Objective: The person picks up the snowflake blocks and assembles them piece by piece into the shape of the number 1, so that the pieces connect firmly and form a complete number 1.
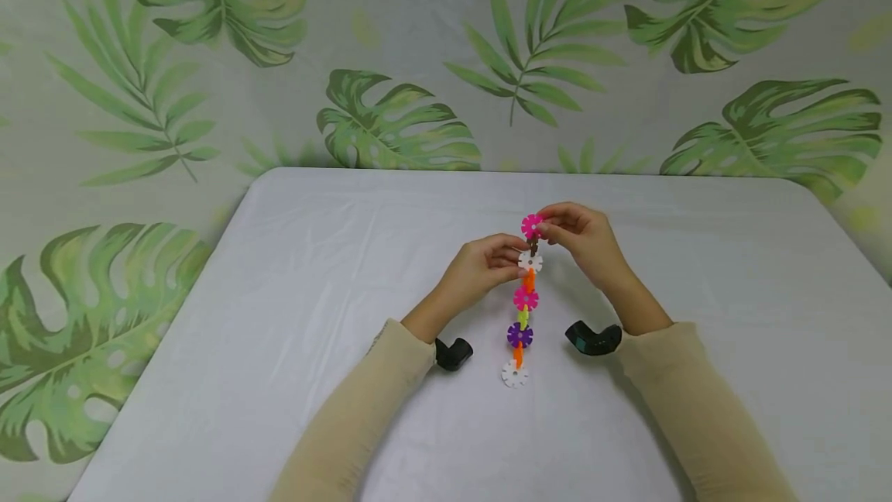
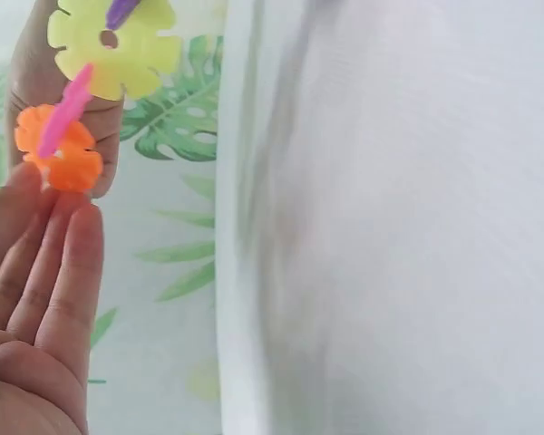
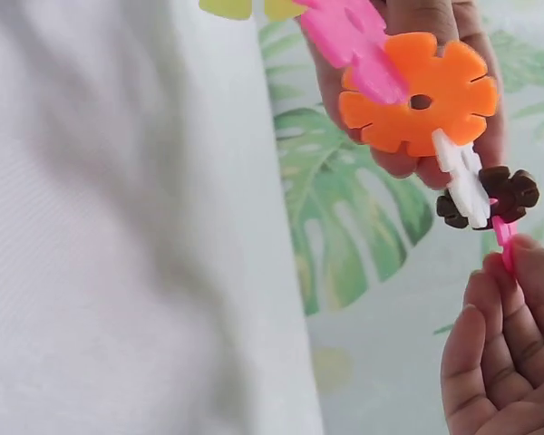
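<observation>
A chain of plastic snowflake discs (image 1: 526, 299) runs up and down between both hands. From the top it shows a pink disc (image 1: 532, 225), a brown disc (image 3: 512, 192), a white disc (image 1: 530, 262), then orange, pink, yellow, purple, orange and white ones. My right hand (image 1: 580, 237) pinches the top pink disc between thumb and fingertips. That pink disc meets the brown one edge to edge. My left hand (image 1: 488, 263) holds the chain near the upper white disc and the orange disc (image 3: 420, 101) below it. The left fingertips are partly hidden behind the discs in the right wrist view.
A white-covered table (image 1: 230, 331) lies under the hands, with a leaf-patterned backdrop (image 1: 390, 115) behind it. Black curved devices sit by the left wrist (image 1: 454, 355) and by the right wrist (image 1: 592, 338). Beige sleeves (image 1: 355, 409) cover both forearms.
</observation>
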The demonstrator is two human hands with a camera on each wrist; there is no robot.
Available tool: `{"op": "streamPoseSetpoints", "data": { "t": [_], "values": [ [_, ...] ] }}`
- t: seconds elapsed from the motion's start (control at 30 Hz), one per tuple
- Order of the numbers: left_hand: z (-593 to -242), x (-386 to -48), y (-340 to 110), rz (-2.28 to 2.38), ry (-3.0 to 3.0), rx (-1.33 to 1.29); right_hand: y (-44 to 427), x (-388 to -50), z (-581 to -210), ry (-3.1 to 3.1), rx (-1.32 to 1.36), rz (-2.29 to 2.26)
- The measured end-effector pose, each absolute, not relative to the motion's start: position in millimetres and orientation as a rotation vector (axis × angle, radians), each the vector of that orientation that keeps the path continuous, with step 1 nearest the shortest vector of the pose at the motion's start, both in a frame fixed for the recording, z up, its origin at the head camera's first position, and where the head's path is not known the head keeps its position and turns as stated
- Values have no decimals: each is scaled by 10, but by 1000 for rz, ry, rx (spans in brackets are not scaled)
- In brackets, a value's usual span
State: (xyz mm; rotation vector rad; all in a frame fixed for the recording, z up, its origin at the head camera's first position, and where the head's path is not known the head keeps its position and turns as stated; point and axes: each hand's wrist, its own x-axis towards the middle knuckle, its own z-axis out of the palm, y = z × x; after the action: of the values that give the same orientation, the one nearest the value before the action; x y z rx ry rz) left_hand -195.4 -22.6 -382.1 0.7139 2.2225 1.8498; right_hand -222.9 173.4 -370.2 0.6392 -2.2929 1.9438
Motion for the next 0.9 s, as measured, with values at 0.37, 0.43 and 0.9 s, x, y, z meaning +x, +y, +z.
{"op": "streamPoseSetpoints", "data": {
  "t": [0.37,0.43,0.9],
  "values": [
    [-3982,-2082,-257,1588,2371,488,1618,-2366,-3941,-2481,543,1928],
    [-4010,-2098,-260,1544,2381,460,1585,-2342,-3904,-2538,522,1904],
    [-4106,-2134,-293,1379,2520,558,1630,-2462,-4083,-2876,342,1565]
  ]
}}
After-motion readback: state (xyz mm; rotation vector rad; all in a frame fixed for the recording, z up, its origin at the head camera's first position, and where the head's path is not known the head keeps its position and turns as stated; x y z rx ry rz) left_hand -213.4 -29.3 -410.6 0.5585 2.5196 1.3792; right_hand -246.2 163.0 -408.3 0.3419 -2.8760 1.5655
